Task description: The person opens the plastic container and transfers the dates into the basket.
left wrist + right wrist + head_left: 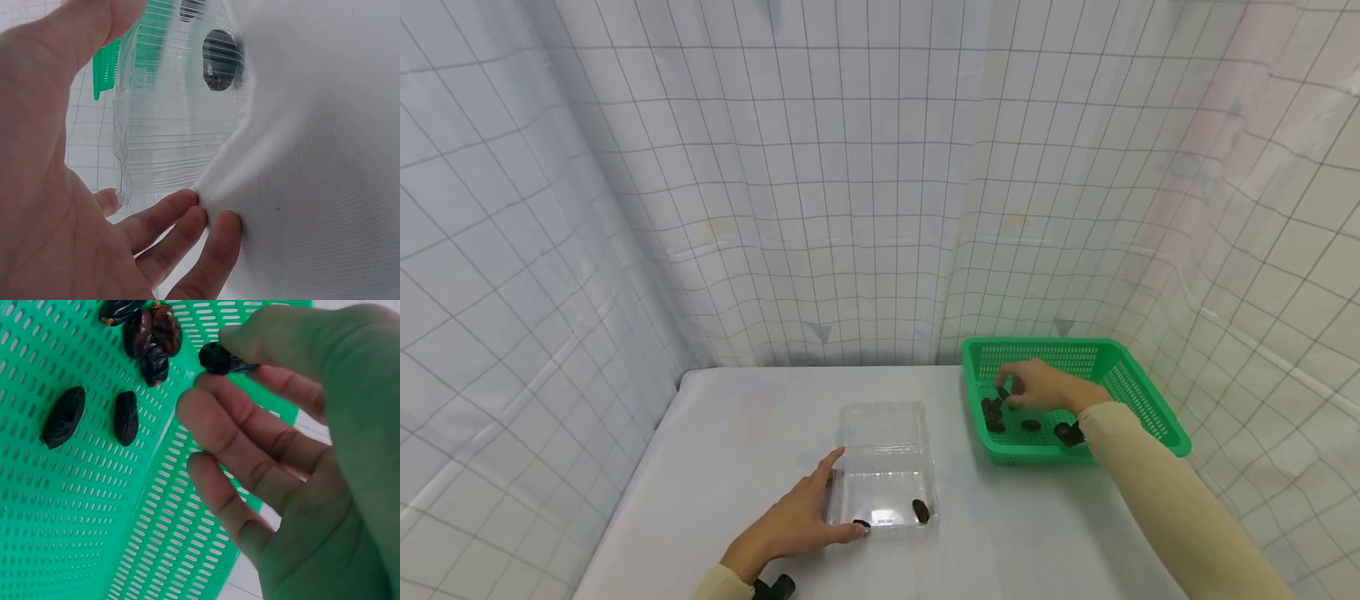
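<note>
My left hand (820, 508) rests flat on the white table, its straight fingers (187, 215) touching the left side of a clear plastic container (883, 454). Two dark dates (920, 510) lie at the container's near end; one date (220, 59) shows through the clear container wall (169, 125). My right hand (1026, 387) is inside the green basket (1138, 400) and pinches a dark date (222, 359) between thumb and fingertips, just above the basket floor. Several more dates (126, 417) lie loose on the mesh basket floor (94, 519).
The white table (737, 433) is enclosed by gridded white curtain walls (850, 208) at the back and both sides. The basket stands at the right rear, close to the right curtain. A dark object (775, 587) shows at my left wrist.
</note>
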`<state>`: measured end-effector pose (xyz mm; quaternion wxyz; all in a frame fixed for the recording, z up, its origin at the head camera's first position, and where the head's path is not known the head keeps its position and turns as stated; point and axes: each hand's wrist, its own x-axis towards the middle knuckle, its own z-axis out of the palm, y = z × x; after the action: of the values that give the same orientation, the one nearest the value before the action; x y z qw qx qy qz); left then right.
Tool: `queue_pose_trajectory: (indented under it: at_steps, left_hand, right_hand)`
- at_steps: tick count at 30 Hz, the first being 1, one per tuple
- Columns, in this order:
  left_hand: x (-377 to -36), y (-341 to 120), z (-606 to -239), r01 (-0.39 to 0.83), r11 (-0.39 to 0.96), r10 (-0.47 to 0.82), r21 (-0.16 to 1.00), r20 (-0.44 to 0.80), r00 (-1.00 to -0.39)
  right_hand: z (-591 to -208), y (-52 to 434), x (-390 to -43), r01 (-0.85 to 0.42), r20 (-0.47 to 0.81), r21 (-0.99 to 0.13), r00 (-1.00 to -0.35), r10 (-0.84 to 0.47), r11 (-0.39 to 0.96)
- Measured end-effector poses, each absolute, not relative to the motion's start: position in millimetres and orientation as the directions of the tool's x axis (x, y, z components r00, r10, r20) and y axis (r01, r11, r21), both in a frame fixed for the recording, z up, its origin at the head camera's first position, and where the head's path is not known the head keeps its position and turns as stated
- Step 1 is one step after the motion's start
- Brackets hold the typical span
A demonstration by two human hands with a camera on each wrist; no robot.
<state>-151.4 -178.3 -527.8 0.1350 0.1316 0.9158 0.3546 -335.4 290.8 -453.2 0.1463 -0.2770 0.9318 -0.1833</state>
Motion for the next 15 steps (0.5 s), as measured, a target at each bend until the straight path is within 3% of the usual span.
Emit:
queue_pose_trajectory:
  at_steps: [7, 15]
  left_hand:
    - [-151.3, -179.1, -528.2, 0.136, 0.717, 0.334, 0.683, -0.167, -0.928]
    - [-149.5, -177.7, -526.4, 0.146, 0.721, 0.332, 0.678, -0.153, -0.931]
  right_hand:
    - [-456.9, 292.8, -333.8, -0.425, -0.188, -0.402, -0.828, -0.528, 0.811]
    - [-457.4, 283.8, -330.0, -0.463, -0.121, -0.405, -0.827, -0.548, 0.788]
